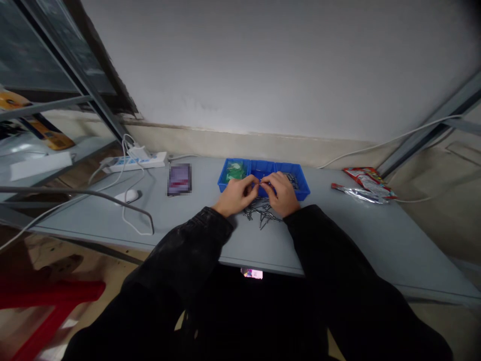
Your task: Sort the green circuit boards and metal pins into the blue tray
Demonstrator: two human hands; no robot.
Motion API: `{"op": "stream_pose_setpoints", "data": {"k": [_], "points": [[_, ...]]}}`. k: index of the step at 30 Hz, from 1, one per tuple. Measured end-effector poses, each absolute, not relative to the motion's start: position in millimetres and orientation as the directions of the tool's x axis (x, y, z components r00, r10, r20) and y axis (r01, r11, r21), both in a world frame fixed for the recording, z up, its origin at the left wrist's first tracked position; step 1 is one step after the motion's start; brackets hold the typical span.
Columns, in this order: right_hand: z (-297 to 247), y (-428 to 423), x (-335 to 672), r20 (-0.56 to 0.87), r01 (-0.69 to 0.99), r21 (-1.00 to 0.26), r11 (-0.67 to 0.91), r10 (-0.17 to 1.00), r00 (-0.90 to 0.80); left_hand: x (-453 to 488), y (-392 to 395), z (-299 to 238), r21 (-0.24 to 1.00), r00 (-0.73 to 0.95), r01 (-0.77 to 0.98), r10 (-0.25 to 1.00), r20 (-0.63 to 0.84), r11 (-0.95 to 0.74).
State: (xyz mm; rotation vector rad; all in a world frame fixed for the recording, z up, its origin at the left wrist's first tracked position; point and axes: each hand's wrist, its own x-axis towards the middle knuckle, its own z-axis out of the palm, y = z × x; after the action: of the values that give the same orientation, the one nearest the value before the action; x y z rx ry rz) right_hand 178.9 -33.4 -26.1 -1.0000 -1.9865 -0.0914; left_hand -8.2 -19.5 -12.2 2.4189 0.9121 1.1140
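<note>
My left hand (238, 194) and my right hand (280, 193) meet just in front of a row of blue bins (262, 164). Both hands are closed in a pinch, fingertips almost touching. Whatever sits between the fingertips is too small to make out. Below the hands, a loose pile of thin metal pieces (263, 216), like long screws or rivets, lies on the table. Green and clear material (235, 171) fills the left bin. More metal pieces (292, 179) show in the right bin, while my hands partly hide the middle one.
The grey table (345, 235) runs along a wall. On the left are a power strip (146, 161) with cables, a white mouse (130, 196) and a blurred-out dark rectangular object (179, 179). Red and silver packets (368, 186) lie at the right. A red stool (52, 296) stands lower left.
</note>
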Motion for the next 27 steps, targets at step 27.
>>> {"op": "stream_pose_setpoints", "data": {"k": [27], "points": [[-23.0, -34.7, 178.3, 0.792, 0.654, -0.312, 0.689, 0.569, -0.222, -9.8, -18.1, -11.5, 0.529, 0.5, 0.417, 0.673, 0.546, -0.739]]}}
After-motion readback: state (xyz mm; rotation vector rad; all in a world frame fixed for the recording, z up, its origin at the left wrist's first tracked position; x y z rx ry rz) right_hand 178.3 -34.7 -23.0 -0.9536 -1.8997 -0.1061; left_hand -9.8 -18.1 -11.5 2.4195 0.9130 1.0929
